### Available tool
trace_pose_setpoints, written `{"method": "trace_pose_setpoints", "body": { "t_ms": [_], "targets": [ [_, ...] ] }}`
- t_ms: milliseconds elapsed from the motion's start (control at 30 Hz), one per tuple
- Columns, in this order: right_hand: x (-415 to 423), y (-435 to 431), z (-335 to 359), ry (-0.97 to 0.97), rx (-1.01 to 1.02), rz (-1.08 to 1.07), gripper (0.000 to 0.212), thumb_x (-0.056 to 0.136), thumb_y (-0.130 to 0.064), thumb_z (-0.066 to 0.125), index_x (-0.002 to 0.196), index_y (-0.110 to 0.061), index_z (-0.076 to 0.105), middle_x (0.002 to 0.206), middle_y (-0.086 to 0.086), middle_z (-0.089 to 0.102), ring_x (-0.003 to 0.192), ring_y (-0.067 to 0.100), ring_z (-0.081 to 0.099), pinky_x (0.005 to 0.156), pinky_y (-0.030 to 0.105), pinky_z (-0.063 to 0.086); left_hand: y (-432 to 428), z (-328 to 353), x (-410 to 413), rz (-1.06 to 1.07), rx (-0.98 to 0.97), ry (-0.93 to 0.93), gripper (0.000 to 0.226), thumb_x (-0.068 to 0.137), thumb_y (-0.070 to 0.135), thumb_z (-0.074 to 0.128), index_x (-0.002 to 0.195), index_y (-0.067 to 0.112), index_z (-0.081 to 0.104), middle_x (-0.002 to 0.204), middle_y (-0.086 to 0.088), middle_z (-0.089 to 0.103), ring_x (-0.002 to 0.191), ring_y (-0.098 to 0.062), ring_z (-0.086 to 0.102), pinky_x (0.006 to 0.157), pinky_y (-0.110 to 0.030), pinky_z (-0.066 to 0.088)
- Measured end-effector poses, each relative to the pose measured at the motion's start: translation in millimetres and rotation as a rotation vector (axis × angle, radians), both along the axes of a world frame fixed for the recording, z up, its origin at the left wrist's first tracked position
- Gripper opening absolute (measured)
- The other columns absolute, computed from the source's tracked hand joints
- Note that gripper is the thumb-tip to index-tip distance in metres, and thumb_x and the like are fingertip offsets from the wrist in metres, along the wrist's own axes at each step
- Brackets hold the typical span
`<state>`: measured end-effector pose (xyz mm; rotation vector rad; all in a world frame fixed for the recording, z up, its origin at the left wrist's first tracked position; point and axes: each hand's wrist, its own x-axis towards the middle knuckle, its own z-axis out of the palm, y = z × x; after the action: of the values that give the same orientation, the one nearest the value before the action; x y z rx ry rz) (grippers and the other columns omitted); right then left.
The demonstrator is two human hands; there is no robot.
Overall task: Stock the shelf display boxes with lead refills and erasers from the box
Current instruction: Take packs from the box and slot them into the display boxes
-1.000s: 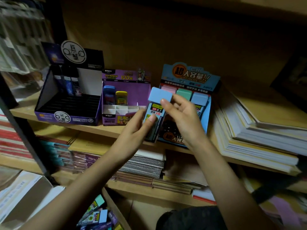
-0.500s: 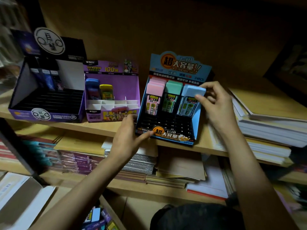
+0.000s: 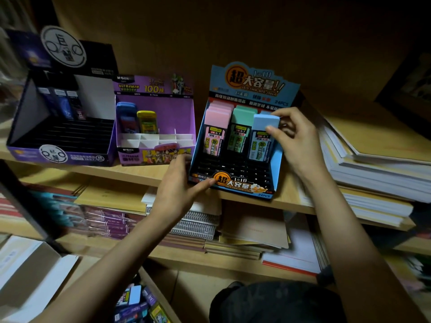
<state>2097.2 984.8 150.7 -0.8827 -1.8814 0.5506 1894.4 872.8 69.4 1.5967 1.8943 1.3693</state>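
Lead refill with the blue cap (image 3: 264, 136) is standing in the rightmost column of the blue display box (image 3: 277, 162), at three o'clock from the green refill (image 3: 240, 131), with the pink refill (image 3: 215, 134) sitting further out at nine o'clock. The right hand (image 3: 298, 143) is pinching the blue cap between thumb and fingertips, and its fingers are covering the cap's far corner. The left hand (image 3: 179, 192) is gripping the box's front corner at seven o'clock, with the thumb lying along the printed lip and the fingers partly hidden beside the wall. The box is resting on the wooden shelf (image 3: 291, 197). At nine o'clock the purple display box (image 3: 163, 106) is holding two cases. Beyond it the dark display box (image 3: 25, 113) is showing three, their print too dim to read. At six o'clock, spare refills (image 3: 135, 297) are lying blurred and cut off by the frame edge.
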Motion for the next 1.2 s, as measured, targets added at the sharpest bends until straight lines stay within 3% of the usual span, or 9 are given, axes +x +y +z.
{"method": "trace_pose_setpoints", "body": {
  "t_ms": [167, 267, 433, 533, 633, 733, 900, 1000, 1200],
  "targets": [
    [4.8, 6.2, -9.9, -0.054, 0.09, -0.111, 0.021, 0.087, -0.012, 0.063, 0.106, -0.019, 0.057, 0.101, -0.018, 0.053, 0.091, -0.009, 0.051, 0.081, 0.005, 0.041, 0.0, 0.5, 0.2, -0.007, -0.006, -0.018, 0.063, 0.073, 0.037, 0.076, 0.124, 0.012, 0.047, 0.122, -0.004, 0.057, 0.107, -0.019, 0.058, 0.092, -0.042, 0.05],
    [7.6, 9.3, -17.9, -0.197, 0.206, -0.214, 0.028, 0.084, -0.009, 0.065, 0.112, -0.012, 0.061, 0.111, 0.001, 0.047, 0.107, 0.011, 0.045, 0.091, 0.008, 0.031, -1.1, 1.1, 0.5, -0.003, -0.003, -0.021, 0.062, 0.073, 0.035, 0.076, 0.123, 0.013, 0.047, 0.121, -0.004, 0.057, 0.108, -0.019, 0.057, 0.092, -0.04, 0.049],
    [5.9, 6.3, -16.8, -0.305, 0.258, -0.295, 0.031, 0.083, -0.01, 0.066, 0.114, -0.011, 0.061, 0.119, 0.012, 0.049, 0.112, 0.027, 0.042, 0.087, 0.014, 0.024, -3.9, 8.3, -0.4, -0.041, -0.05, -0.019, 0.057, 0.078, 0.027, 0.075, 0.124, 0.006, 0.048, 0.122, -0.01, 0.056, 0.112, -0.023, 0.055, 0.096, -0.043, 0.046],
    [3.7, -7.2, -7.2, -0.354, 0.297, -0.292, 0.034, 0.084, -0.011, 0.065, 0.117, -0.009, 0.059, 0.124, 0.013, 0.047, 0.116, 0.027, 0.039, 0.089, 0.015, 0.023, -21.9, 13.7, -7.7, -0.006, 0.0, -0.02, 0.042, 0.083, 0.021, 0.07, 0.119, 0.007, 0.053, 0.119, -0.008, 0.057, 0.106, -0.018, 0.058, 0.092, -0.032, 0.048],
    [-7.5, -35.0, 2.9, -0.374, 0.285, -0.139, 0.026, 0.087, -0.01, 0.062, 0.113, -0.008, 0.06, 0.115, 0.009, 0.055, 0.111, 0.022, 0.047, 0.09, 0.02, 0.032, -56.5, 9.0, -26.3, 0.041, 0.062, -0.029, 0.019, 0.088, 0.015, 0.064, 0.104, 0.008, 0.059, 0.097, -0.003, 0.065, 0.085, -0.013, 0.063, 0.073, -0.024, 0.051],
    [-29.1, -73.3, 3.3, -0.394, 0.142, 0.129, 0.016, 0.087, -0.01, 0.062, 0.103, -0.011, 0.065, 0.097, -0.001, 0.064, 0.092, 0.01, 0.058, 0.083, 0.018, 0.04, -93.8, -17.4, -55.8, 0.03, -0.09, -0.02, 0.008, 0.089, 0.013, 0.062, 0.094, 0.008, 0.06, 0.082, -0.004, 0.065, 0.072, -0.014, 0.062, 0.062, -0.02, 0.048],
    [-86.4, -134.8, -52.6, -0.722, -0.037, 0.553, 0.016, 0.09, -0.02, 0.061, 0.104, -0.014, 0.065, 0.099, 0.0, 0.068, 0.091, 0.011, 0.061, 0.082, 0.026, 0.045, -160.6, -105.8, -101.4, 0.065, -0.467, -0.042, 0.012, 0.09, 0.015, 0.061, 0.097, 0.006, 0.059, 0.09, -0.009, 0.065, 0.077, -0.018, 0.063, 0.064, -0.018, 0.048],
    [-120.1, -164.7, -117.5, -0.945, -0.13, 0.748, 0.018, 0.092, -0.022, 0.057, 0.106, -0.013, 0.063, 0.1, 0.0, 0.065, 0.089, 0.012, 0.057, 0.075, 0.027, 0.042, -203.3, -170.9, -117.1, 0.189, -0.616, -0.113, 0.012, 0.089, 0.011, 0.063, 0.094, 0.001, 0.061, 0.091, -0.02, 0.067, 0.082, -0.03, 0.064, 0.069, -0.032, 0.045],
    [-153.8, -199.6, -269.3, -1.232, -0.466, 0.811, 0.023, 0.094, -0.022, 0.055, 0.111, -0.008, 0.059, 0.112, 0.012, 0.061, 0.1, 0.024, 0.056, 0.081, 0.033, 0.043, -279.6, -292.1, -104.0, 0.324, -0.809, -0.29, 0.019, 0.085, 0.004, 0.066, 0.101, -0.004, 0.06, 0.098, -0.022, 0.065, 0.091, -0.031, 0.062, 0.071, -0.027, 0.039]
  ]
}}
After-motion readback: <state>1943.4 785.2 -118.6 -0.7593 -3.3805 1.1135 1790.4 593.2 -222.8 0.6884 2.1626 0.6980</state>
